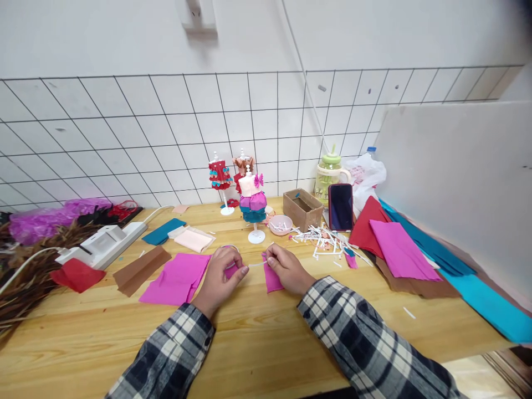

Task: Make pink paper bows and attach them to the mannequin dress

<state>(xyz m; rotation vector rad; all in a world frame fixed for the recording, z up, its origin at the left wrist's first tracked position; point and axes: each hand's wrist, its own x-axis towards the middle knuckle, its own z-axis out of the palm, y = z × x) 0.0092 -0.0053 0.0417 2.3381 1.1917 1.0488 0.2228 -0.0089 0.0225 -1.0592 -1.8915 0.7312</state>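
My left hand [222, 277] is closed around what looks like a tape roll [229, 246]; only part of its pale rim shows above the knuckles, and a bit of pink is visible by the fingers. A thin white strip [256, 264] stretches from it towards my right hand [287, 270]. Pinched in the right fingers is a small piece of magenta crepe paper [273, 280], hanging down to the tabletop. Left of my left hand lies a larger magenta crepe sheet [177, 280]. Beyond my hands stands a mini dress form [252, 202] in a pink and teal crepe-paper dress.
Two more dressed mini forms [220, 177] stand behind. A pink bowl [281, 224], cardboard box [302, 210], phone [340, 206], drink bottle [328, 174] and white paper scraps [324, 241] lie right of centre. Coloured crepe sheets [403, 249] cover the right; a power strip [103, 244] lies left.
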